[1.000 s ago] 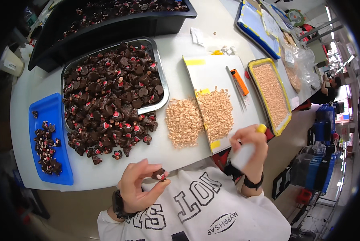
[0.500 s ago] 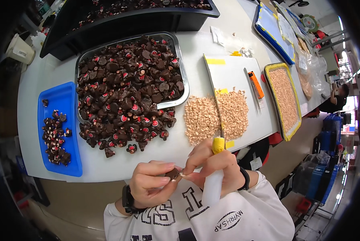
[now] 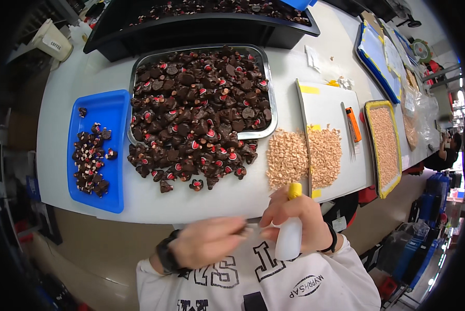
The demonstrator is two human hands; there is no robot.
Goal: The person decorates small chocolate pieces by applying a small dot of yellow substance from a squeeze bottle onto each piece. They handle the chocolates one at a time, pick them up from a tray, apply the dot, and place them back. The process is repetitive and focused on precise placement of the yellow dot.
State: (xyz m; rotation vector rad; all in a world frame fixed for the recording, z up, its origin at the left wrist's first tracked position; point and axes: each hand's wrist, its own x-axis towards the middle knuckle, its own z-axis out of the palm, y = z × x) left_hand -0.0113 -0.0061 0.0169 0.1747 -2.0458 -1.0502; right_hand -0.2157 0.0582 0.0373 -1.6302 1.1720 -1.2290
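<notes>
My right hand grips a white squeeze bottle with a yellow cap, held upright in front of my chest. My left hand is motion-blurred, with its pinched fingertips touching the right hand's fingers beside the bottle. Whether anything sits between those fingers is hidden by the blur. Just beyond my hands, dark chocolate pieces with red and white spots spill from a metal tray onto the white table.
A blue tray with several chocolate pieces is on the left. Tan crumb piles lie at a white cutting board with an orange knife. A yellow-rimmed crumb tray is right; a black bin behind.
My right hand brought the bottle from the right to the middle, against my left hand. The left hand held a dark chocolate piece earlier and is now blurred.
</notes>
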